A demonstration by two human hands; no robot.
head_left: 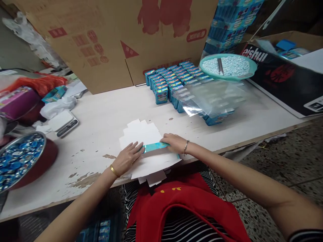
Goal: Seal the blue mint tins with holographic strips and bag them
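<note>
A white die-cut cardboard sheet lies at the table's front edge, folded over so that a shiny blue printed strip shows along the crease. Its near part hangs over the edge towards my lap. My left hand rests on the sheet with fingers stretched out, their tips at the strip's left end. At the strip's right end, my right hand is closed on the folded cardboard, fingers curled over the crease. My right thumb is hidden.
Several rows of small blue boxes stand ahead, partly under clear plastic sheets. Behind are a teal tray of white pellets and a large carton. At left are a small scale and a red bowl of blue pieces.
</note>
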